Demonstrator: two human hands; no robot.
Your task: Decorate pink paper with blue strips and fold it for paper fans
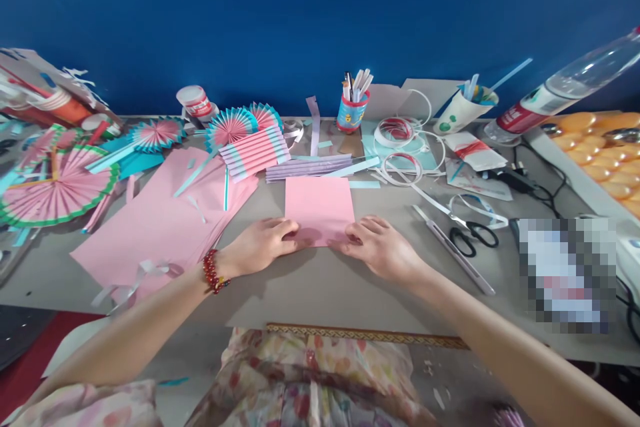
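A small pink paper sheet point(319, 208) lies flat on the grey table point(320, 287) in front of me. My left hand point(261, 245), with a red bead bracelet on the wrist, pinches the sheet's near left corner. My right hand point(383, 247) pinches the near right corner, fingers curled on the paper's edge. Both hands press the near edge down.
Larger pink sheets point(165, 227) lie left. Folded pink-and-blue paper fans point(235, 128) and a pleated stack point(255, 152) sit behind. Scissors point(473, 238) and a ruler point(453, 250) lie right. A pen cup point(351, 112), tape rolls point(395, 132), a paper cup point(463, 113) and a plastic bottle point(565, 90) stand farther back.
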